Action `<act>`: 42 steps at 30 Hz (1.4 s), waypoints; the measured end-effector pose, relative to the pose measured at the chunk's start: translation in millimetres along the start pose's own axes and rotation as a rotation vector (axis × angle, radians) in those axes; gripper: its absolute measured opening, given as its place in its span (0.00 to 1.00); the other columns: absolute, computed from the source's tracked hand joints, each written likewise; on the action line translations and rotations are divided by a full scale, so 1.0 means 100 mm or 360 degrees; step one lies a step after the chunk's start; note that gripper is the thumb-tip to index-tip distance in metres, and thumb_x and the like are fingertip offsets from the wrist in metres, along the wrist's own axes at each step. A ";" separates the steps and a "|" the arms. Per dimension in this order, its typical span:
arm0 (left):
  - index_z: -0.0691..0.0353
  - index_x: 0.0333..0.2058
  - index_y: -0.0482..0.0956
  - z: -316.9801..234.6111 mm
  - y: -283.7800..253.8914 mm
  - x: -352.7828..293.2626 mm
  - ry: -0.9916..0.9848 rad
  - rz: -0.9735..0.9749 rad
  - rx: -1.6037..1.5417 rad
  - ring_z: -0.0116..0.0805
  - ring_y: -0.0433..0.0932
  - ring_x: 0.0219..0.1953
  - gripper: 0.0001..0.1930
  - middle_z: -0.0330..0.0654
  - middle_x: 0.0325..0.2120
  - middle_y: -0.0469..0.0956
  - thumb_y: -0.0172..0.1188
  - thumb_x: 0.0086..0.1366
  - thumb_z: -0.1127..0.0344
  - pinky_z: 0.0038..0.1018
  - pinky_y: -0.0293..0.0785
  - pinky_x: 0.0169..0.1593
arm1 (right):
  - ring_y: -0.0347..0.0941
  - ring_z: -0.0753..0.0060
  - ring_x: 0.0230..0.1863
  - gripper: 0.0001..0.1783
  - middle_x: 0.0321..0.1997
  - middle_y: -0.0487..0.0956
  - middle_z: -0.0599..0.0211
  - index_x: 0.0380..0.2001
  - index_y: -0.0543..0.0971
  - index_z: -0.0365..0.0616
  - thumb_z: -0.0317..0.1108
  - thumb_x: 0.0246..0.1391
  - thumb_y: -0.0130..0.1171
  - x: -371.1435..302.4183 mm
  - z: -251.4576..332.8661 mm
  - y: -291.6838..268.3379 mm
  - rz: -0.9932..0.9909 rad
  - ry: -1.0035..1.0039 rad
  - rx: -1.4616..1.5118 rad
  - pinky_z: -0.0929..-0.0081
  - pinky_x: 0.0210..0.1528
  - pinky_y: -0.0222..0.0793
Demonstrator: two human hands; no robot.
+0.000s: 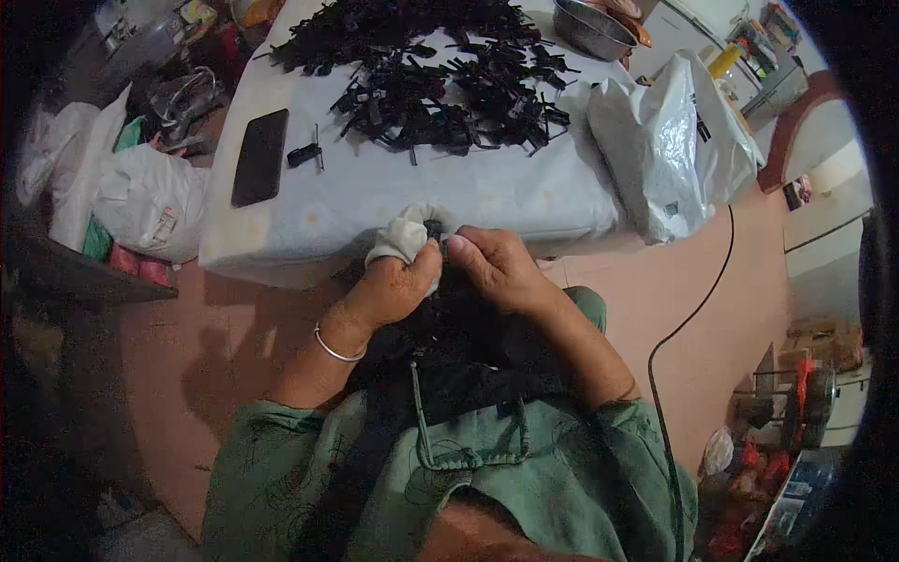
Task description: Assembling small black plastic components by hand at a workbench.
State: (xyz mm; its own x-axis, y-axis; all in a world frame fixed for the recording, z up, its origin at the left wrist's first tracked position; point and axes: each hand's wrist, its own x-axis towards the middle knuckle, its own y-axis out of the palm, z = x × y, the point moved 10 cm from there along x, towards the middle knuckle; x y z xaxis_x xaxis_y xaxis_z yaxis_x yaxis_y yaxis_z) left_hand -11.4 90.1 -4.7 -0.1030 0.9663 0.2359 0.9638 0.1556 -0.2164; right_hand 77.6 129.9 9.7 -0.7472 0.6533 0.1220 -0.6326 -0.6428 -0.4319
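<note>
My left hand (389,290), with a bracelet on its wrist, is closed round a bunched white cloth (401,241) just off the table's near edge. A small black part (434,228) shows at the cloth, between my two hands; its exact kind cannot be made out. My right hand (501,267) pinches at the same spot, thumb and fingers closed against the black part. On the table beyond lies a big heap of small black plastic pieces (412,89) with thin pins. One separate black piece (304,155) lies to the left of the heap.
A dark phone (260,157) lies on the white-covered table (318,229). At the right edge stands a white plastic bag (646,150), with a metal bowl (592,33) behind it. White bags (150,201) sit at the left. A black cable (688,323) runs down the right side.
</note>
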 end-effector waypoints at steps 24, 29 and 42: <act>0.66 0.38 0.71 0.47 -0.12 0.01 -0.0175 -0.0189 -0.0172 0.26 0.73 0.27 0.10 0.36 0.25 0.75 0.48 0.61 0.66 0.21 0.71 0.25 | 0.71 0.50 0.32 0.08 0.29 0.74 0.54 0.29 0.72 0.41 0.31 0.42 0.53 0.62 -0.43 -0.59 -0.0344 -0.0090 -0.1057 0.61 0.32 0.65; 0.64 0.42 0.69 0.48 -0.09 0.04 -0.0512 -0.0225 -0.1125 0.26 0.75 0.28 0.11 0.39 0.31 0.74 0.49 0.61 0.70 0.20 0.73 0.26 | 0.68 0.77 0.26 0.07 0.23 0.72 0.68 0.33 0.74 0.39 0.27 0.49 0.53 0.15 -0.23 -0.17 -0.0100 -0.0228 -0.0341 0.78 0.27 0.65; 0.67 0.41 0.70 -0.07 -0.17 0.01 -0.0051 -0.0357 -0.0069 0.19 0.69 0.29 0.11 0.37 0.31 0.73 0.52 0.59 0.70 0.16 0.68 0.30 | 0.67 0.63 0.17 0.08 0.20 0.72 0.58 0.23 0.72 0.38 0.31 0.46 0.58 -0.13 0.58 -0.07 -0.0461 -0.0598 -0.0713 0.73 0.19 0.61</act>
State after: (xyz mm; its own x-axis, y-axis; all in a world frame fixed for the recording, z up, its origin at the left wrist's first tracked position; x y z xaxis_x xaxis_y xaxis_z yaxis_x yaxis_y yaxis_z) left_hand -26.0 87.1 5.5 -0.3232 0.9146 0.2430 0.9254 0.3592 -0.1208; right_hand 79.9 102.6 62.7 -0.6308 0.5388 0.5584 -0.7336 -0.1795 -0.6555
